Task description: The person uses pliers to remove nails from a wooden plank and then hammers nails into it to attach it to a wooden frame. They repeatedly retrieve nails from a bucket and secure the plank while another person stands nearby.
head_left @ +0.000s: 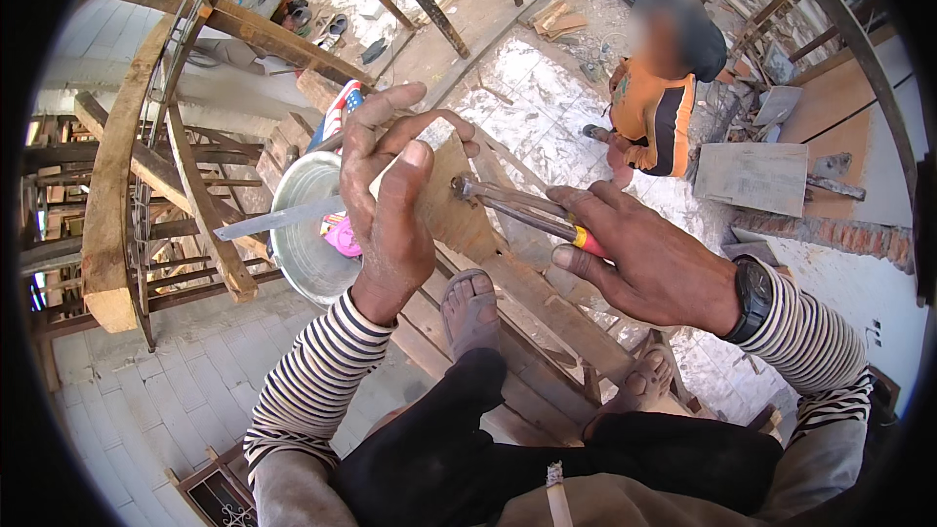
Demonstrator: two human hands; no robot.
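Observation:
My left hand (395,200) is closed around a beige, rough-edged slab that looks like a tile piece (467,224), thumb across its near side. In my right hand (649,259) is a pair of pincers (532,213) with red and yellow grips; their metal jaws meet the slab's upper edge. A narrow grey strip (278,220) sticks out to the left of my left hand; whether my fingers hold it is hidden. Just behind that hand stands a grey bucket (317,268) with a bright pink item (342,234) in it.
My sandalled feet are on wooden planks (527,371) high above a debris-strewn floor. Wooden beams (107,224) and bent metal rods rise at the left. Below, at the right, is a person in an orange and black shirt (654,117), near a grey board (752,178).

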